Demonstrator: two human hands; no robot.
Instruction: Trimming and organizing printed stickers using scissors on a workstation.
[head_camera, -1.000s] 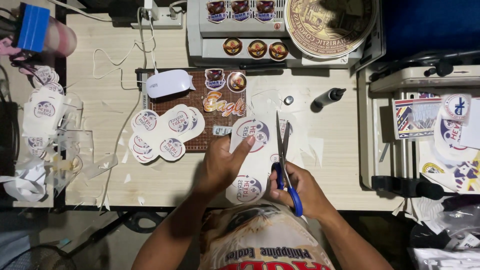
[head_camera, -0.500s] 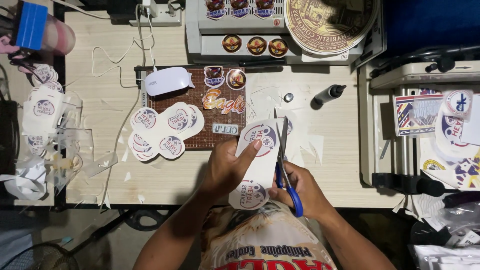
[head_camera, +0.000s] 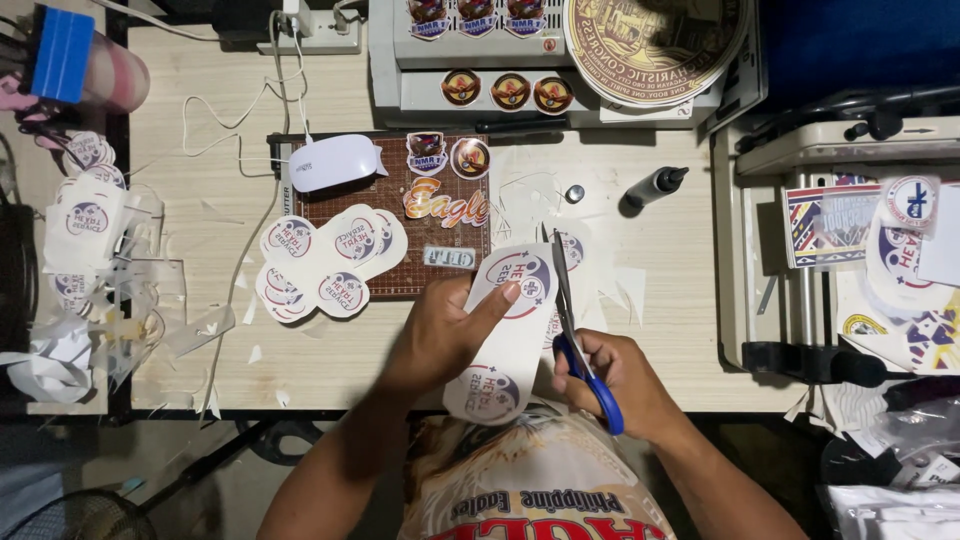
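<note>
The sticker sheet (head_camera: 512, 335) sits clamped in our left hand (head_camera: 440, 335); our right hand (head_camera: 615, 375) grips blue-handled scissors (head_camera: 580, 340) cutting its edge.

I have one view only, from the camera on the person's head, looking almost straight down. It sits close above the left hand (head_camera: 440, 335) and right hand (head_camera: 620, 378), low in centre frame; the table (head_camera: 660, 250) stretches beyond them.
</note>
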